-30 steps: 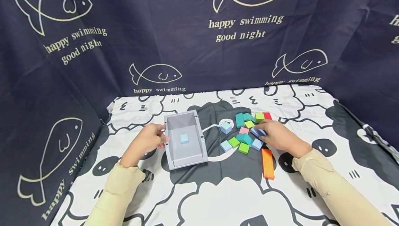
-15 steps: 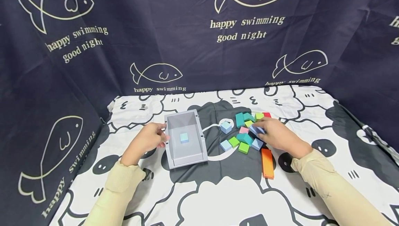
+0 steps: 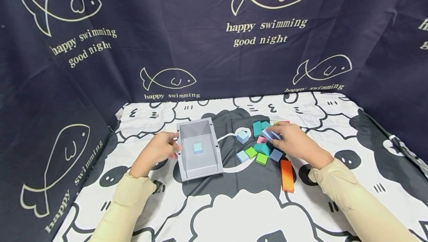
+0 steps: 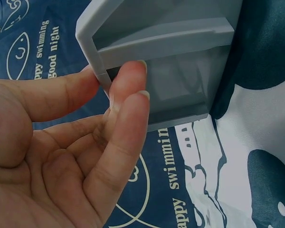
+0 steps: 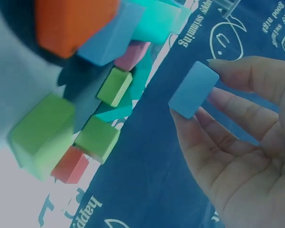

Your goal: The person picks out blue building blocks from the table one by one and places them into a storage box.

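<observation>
My left hand (image 3: pixel 159 148) grips the left wall of a grey open box (image 3: pixel 217 156), thumb and fingers on either side of its edge in the left wrist view. One light blue block (image 3: pixel 198 147) lies on the box floor. Over the pile, my right hand (image 3: pixel 295 140) pinches a blue rectangular block (image 5: pixel 194 89) between thumb and fingertips, lifted off the cloth. Around it lie teal blocks (image 3: pixel 262 148), a pink block (image 5: pixel 132 54), green blocks (image 3: pixel 262 159), a red block (image 5: pixel 70 165) and other light blue blocks (image 3: pixel 243 136). The hand partly hides the back of the pile.
A long orange block (image 3: pixel 287 176) lies at the near right of the pile. The white and dark patterned cloth (image 3: pixel 247 212) covers the table. A dark blue curtain (image 3: pixel 214 49) with fish prints hangs behind and at the sides.
My right hand has raised the blue block from the pile and shifted slightly left with it. My left hand and the box have stayed in place.
</observation>
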Tool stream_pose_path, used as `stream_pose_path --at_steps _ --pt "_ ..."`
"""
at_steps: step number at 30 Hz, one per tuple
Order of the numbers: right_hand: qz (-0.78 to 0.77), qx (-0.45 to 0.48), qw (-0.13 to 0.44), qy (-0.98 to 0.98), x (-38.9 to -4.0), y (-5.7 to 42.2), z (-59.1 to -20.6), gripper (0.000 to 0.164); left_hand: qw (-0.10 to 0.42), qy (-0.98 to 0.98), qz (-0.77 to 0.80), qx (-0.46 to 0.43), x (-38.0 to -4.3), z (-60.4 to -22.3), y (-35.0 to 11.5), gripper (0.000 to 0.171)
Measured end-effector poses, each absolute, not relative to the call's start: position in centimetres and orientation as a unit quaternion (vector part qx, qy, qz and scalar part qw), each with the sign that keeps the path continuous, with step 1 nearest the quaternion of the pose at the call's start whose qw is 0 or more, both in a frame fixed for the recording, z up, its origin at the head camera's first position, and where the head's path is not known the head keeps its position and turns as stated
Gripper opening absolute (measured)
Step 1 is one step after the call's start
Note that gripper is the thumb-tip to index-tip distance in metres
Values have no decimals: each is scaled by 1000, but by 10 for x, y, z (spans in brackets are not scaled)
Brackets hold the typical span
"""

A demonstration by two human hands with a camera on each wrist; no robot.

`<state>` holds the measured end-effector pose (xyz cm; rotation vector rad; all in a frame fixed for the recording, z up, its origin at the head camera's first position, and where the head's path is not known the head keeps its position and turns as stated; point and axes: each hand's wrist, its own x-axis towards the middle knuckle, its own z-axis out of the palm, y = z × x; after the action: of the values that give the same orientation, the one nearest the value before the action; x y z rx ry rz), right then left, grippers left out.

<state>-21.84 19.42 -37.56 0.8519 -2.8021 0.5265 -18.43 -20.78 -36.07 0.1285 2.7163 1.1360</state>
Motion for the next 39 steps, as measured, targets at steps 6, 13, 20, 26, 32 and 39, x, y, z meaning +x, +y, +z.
stream_pose_path --at_steps 6,13,20,26,32,39 --pt "197 288 91 -933 -219 182 -371 33 96 917 383 45 -184 -359 -208 55" --pt "212 296 109 -925 -221 166 -363 32 96 921 375 49 -185 -359 -210 56" --pt "230 300 109 -919 -220 153 -358 32 101 919 378 45 -187 -361 -210 57" --pt "246 310 126 -910 -218 140 -354 34 101 920 377 43 -187 -362 -211 57" --pt "271 327 151 -893 -217 126 -348 35 98 923 370 48 -186 -362 -210 57" --pt "288 332 139 -887 -213 107 -341 35 99 922 372 48 -186 -362 -210 57"
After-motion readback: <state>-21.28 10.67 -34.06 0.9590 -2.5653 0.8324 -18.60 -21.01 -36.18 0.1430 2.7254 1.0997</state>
